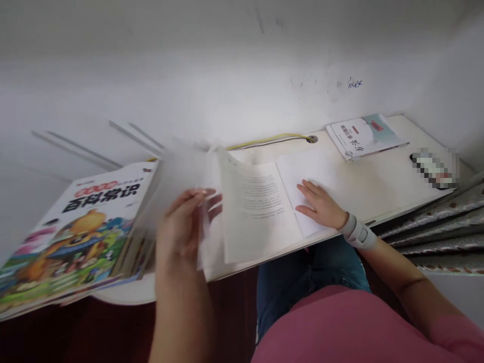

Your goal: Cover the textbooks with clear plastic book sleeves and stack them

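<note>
An open booklet (260,201) lies on the narrow white desk, with printed lines on its left page and a blank white page under my right hand (321,204). That hand rests flat with its fingers spread, and a grey band circles the wrist. My left hand (187,217) is raised at the booklet's left side, its thumb and fingers closed on a thin white page (206,232). Motion smears this page, so its far edge is unclear.
A stack of books with a colourful cover (88,227) stands at the left. Toward the back right lies another booklet (363,136), near a phone-like object (433,169) with a pixelated surface. A yellow cable (272,138) runs into a desk hole. Patterned curtain folds (438,222) hang at right.
</note>
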`<state>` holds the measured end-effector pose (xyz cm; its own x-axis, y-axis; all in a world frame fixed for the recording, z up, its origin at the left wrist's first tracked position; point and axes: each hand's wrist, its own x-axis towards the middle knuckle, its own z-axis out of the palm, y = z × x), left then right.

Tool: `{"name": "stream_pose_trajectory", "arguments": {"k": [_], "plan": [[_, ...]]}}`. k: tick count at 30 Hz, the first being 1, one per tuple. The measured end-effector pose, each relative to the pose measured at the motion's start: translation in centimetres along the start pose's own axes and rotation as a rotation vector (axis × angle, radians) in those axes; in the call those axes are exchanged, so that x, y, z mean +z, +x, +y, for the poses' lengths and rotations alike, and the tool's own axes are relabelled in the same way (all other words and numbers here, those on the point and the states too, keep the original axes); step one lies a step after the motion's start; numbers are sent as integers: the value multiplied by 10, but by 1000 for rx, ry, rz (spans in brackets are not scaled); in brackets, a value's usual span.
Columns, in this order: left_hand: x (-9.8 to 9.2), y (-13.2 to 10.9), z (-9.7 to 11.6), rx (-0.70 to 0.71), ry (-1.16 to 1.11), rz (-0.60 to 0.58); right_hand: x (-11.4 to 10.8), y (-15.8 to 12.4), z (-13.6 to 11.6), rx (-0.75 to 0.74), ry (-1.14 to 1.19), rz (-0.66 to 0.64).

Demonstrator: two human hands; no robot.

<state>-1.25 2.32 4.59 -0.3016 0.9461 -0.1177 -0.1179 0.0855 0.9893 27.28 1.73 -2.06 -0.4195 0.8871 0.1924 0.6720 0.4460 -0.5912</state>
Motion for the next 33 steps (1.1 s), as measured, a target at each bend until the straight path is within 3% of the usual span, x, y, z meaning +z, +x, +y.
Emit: {"name": "stream_pose_trajectory", "arguments": {"k": [3,6,9,11,14,16,19,22,24,26,27,28,29,31,32,33], "plan": [[45,-3,22,-48,-411,-169,-24,21,-32,-21,579,-74],[97,-4,35,-78,-590,-316,-61,42,-51,53,875,-67],[137,-4,42,-119,-635,-391,-95,53,-43,117,1030,-61],[148,-4,44,-136,-641,-423,-110,53,-24,220,1072,-77],[132,3,40,-138,-600,-387,-119,41,11,333,1088,-40],[100,11,29,-145,-505,-296,-119,28,36,388,1100,12],[37,24,6,-116,-263,-83,-111,8,69,494,1110,131],[-16,26,-8,-63,133,130,-94,-8,93,574,1087,164],[-33,17,-8,119,545,292,-82,-14,101,573,1076,149],[-29,1,-7,427,876,405,-73,-16,104,561,1082,135],[-19,-8,-9,576,962,395,-70,-17,105,556,1081,138],[-6,-17,-13,670,985,315,-68,-17,105,548,1071,148],[9,-26,-21,708,966,165,-66,-17,106,539,1051,160],[42,-38,-46,666,961,-203,-64,-17,109,520,995,172],[57,-42,-62,639,996,-329,-62,-17,112,510,967,174],[69,-43,-78,623,1038,-378,-60,-18,114,501,941,178]]}}
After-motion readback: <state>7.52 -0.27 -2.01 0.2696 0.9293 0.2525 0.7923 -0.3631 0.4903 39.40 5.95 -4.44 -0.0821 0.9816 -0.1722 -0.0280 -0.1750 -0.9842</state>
